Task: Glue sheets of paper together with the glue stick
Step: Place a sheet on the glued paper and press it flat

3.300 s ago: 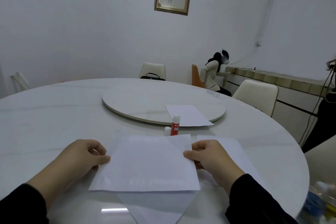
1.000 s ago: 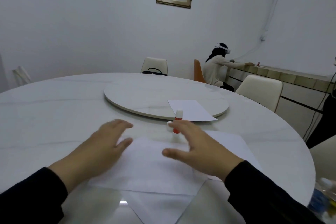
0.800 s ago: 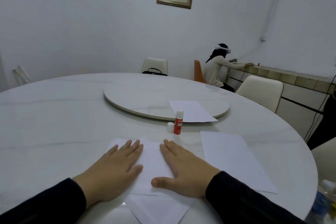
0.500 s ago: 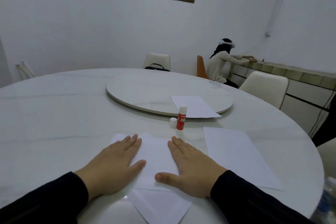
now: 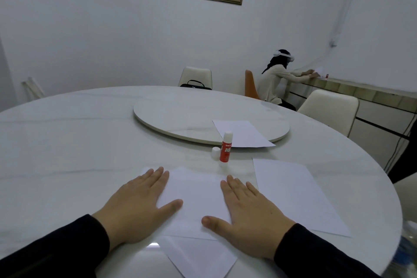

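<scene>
Since a few seconds ago, when I held the top sheet [image 5: 194, 196] pinched by its side edges, I have set it down on the sheet beneath [image 5: 200, 259] and gone over to pressing; half a second ago my palms lay close together near the middle, and now they have spread apart toward the side edges. I judge this to be the smoothing stroke that seats a glued joint; the pair appears bonded, though the glue line itself is hidden under the paper and cannot be confirmed.

My left hand [image 5: 137, 207] lies flat and fully open on the left part of the top sheet, fingers together, thumb splayed inward, holding nothing; my right hand [image 5: 250, 214] is likewise flat and open on the right part, gripping nothing. The lower sheet sits turned at an angle, one corner projecting toward me between my wrists.

The glue stick [image 5: 226, 148] stands upright just beyond my right fingertips, apart from them, uncapped (its white tip is exposed); its cap [image 5: 215, 153] stands just to its left. A loose sheet [image 5: 295, 196] lies flat immediately right of my right hand; another sheet [image 5: 242, 133] rests farther off, beyond the glue stick, on the turntable [image 5: 180, 117].
</scene>
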